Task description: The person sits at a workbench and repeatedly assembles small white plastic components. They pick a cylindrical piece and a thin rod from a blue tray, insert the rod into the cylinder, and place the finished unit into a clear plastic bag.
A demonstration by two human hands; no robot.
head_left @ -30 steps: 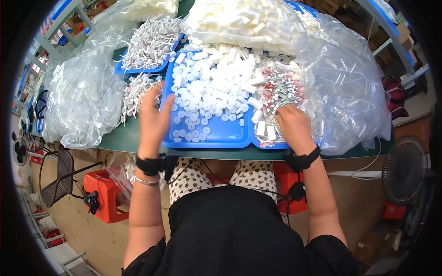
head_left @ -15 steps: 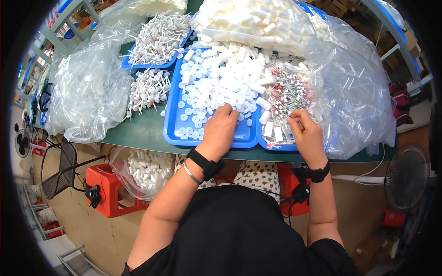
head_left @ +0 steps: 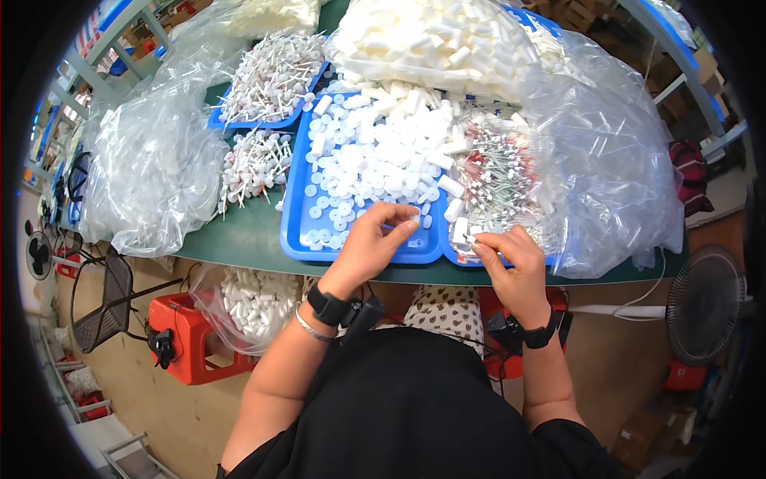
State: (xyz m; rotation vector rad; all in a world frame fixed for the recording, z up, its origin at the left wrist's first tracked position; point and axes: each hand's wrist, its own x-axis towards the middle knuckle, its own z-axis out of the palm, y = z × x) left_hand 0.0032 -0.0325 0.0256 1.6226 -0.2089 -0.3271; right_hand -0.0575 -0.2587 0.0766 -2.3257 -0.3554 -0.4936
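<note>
My left hand (head_left: 377, 239) is above the front of a blue tray (head_left: 297, 231), thumb and forefinger closed on a small translucent white disc (head_left: 416, 217). Loose discs (head_left: 327, 214) lie around it, heaped with white plastic cylinders (head_left: 411, 120) farther back. To the right, my right hand (head_left: 515, 262) pinches a small white-tipped piece (head_left: 471, 239); the fingers cover the rest of it. Just beyond this hand, thin wire-like parts with white and red ends (head_left: 501, 164) lie piled in a second blue tray (head_left: 461, 257).
Disc-topped sticks fill a blue tray (head_left: 267, 80) at the back left, with another heap (head_left: 257, 164) before it. Clear plastic bags (head_left: 152, 176) flank the work area. A large bag of white cylinders (head_left: 431, 44) stands behind. Below are a red stool (head_left: 179, 331) and a fan (head_left: 706, 303).
My left hand has lifted from the discs and moved slightly nearer me, now showing a disc at its fingertips. My right hand has come nearer and left, away from the wire-like parts.
</note>
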